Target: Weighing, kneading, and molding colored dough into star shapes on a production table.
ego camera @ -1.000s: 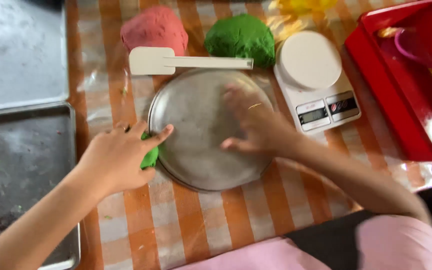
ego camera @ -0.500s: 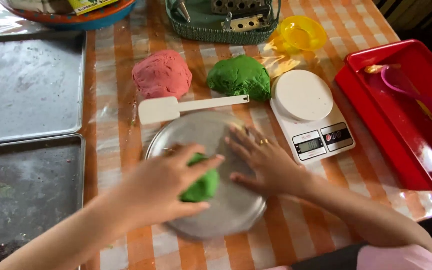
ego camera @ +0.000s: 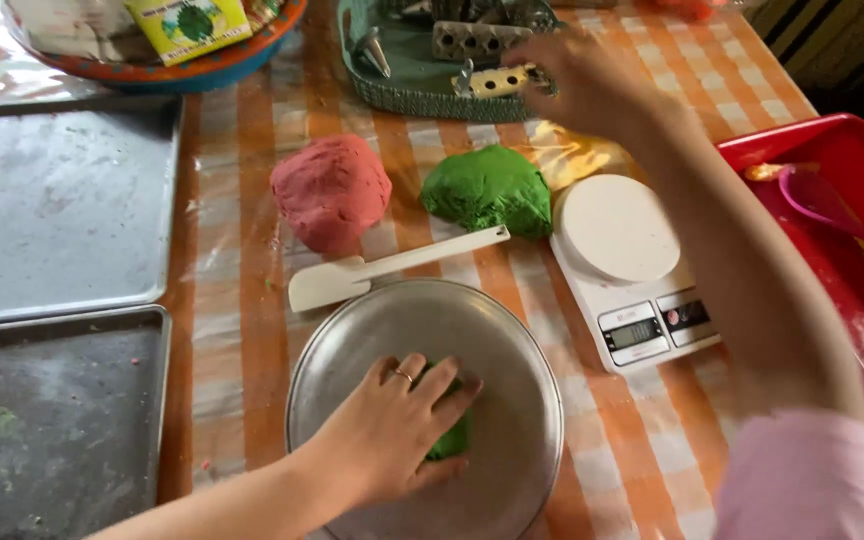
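Baking trays: two flat grey metal trays (ego camera: 62,200) lie at the far left of the counter (ego camera: 252,330), one behind the other, the nearer one (ego camera: 52,420) flecked with crumbs.
Bowl: an orange and blue bowl (ego camera: 202,70) with packets stands at the top edge.
Red dough: a rounded lump (ego camera: 330,190) sits on the checked cloth, just beside the spatula's blade.
Spatula: white (ego camera: 392,265), lying slantwise between the dough lumps and the pan.
Round pan: a shallow metal pan (ego camera: 512,370) sits near the front edge.
Left hand: the left hand (ego camera: 392,430) lies palm down in the pan, grip closed over a small piece of green dough (ego camera: 452,440), which shows under the fingertips.
Green dough lump: the larger lump (ego camera: 487,190) lies behind the pan, touching the scale.
Green basket: a basket (ego camera: 402,85) of metal tools stands at the top.
Scale: a white kitchen scale (ego camera: 622,270) stands right of the pan.
Right hand: the right hand (ego camera: 582,80) reaches over the basket; it is blurred, so I cannot tell how its grip stands.
Red tray: a tray (ego camera: 852,230) at the far right holds a pink utensil.
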